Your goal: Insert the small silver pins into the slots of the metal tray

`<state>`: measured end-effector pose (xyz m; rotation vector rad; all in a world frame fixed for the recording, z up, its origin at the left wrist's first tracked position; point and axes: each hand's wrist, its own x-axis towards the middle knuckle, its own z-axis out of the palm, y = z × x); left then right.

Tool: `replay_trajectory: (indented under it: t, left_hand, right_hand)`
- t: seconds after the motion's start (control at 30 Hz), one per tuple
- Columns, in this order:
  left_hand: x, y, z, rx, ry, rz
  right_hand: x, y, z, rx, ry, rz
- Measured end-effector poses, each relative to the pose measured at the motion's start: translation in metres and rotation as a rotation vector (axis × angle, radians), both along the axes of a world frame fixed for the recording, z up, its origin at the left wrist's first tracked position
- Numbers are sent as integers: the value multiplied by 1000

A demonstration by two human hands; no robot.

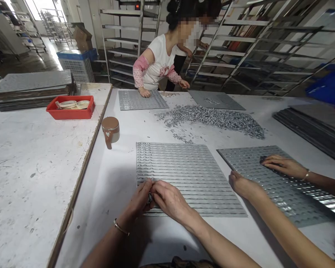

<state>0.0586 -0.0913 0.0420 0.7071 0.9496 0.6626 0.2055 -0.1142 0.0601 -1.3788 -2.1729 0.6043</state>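
Note:
A ribbed grey metal tray (184,171) lies flat on the white table in front of me. My left hand (139,199) and my right hand (169,199) meet at its near left corner, fingers pinched together over a small dark metal piece that I cannot make out clearly. A thin bracelet circles my left wrist. A heap of small shiny metal parts (212,117) lies beyond the tray in the middle of the table.
To my right a co-worker's two hands (281,165) rest on a second tray (281,182). Across the table a person in a white shirt (159,63) leans on another tray (141,99). A brown cup (111,130), a red bin (71,107) and stacked plates (30,89) stand at left.

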Motion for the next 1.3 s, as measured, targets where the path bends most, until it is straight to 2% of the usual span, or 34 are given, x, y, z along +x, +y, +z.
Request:
replay_trajectory:
  t: [0.1, 0.2, 0.33, 0.47, 0.63, 0.77, 0.83, 0.93, 1.0, 1.07, 1.13, 1.3]
  left_hand:
    - [-1, 1, 1, -8, 13, 6]
    - [-5, 3, 3, -16, -16, 25]
    - [-8, 6, 3, 77, -121, -22]
    - [-9, 10, -6, 47, -136, 24]
    - [-14, 17, -14, 90, -108, -83]
    - [-16, 20, -17, 111, -108, -183]
    - [-15, 19, -17, 106, -117, -198]
    - [-15, 21, -15, 49, -166, -89]
    - [-20, 27, -10, -76, -260, 42]
    - [-26, 33, -4, -142, -348, 239]
    - [-33, 37, 1, -166, -402, 347]
    - [-36, 33, 4, -58, -337, 391]
  right_hand:
    - [-1, 0, 1, -20, 50, -40]
    - [0, 1, 0, -56, 211, -161]
    - [2, 3, -1, -51, 363, -309]
    - [4, 6, 3, -70, 414, -284]
    - [8, 10, 6, -330, 551, -297]
    - [13, 13, 4, -502, 695, -196]
    - [16, 11, 2, -573, 725, -199]
    - [23, 6, -3, -592, 713, -280]
    - [28, 2, -9, -475, 583, -323]
    - [30, -1, -18, -339, 399, -333]
    - [28, -3, -27, -293, 266, -323]
    - [10, -6, -39, -285, 113, -304]
